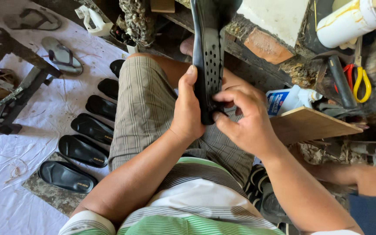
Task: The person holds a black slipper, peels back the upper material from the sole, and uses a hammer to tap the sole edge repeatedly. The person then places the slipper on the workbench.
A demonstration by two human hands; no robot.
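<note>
Black perforated sole strip (208, 52) stands near upright over the person's lap, top end out of frame, lower end pinched btw both hands. Left hand (187, 109) wraps its left edge, thumb up along the side, gripping firm. Right hand (244, 115) clamps the lower right edge w/ thumb and fingertips (226, 96) pressed on the face, as if working or pressing that end.

Progress, as a judgement: this piece is mid-handling, not set down yet. Left of the left hand, a row of black insoles (83, 150) lies laid out on the white sheet (5, 174), six or so, look finished or at least staged; so a batch seems partly done w/ this one in hand.

Right of the right hand: thin wooden board (314, 124), a white-and-blue bottle (290, 99) just behind it, yellow-handled scissors (361, 80) further off, white glue-stained container (349, 21) beyond. Grey sandals (62, 54) well apart, far left.
</note>
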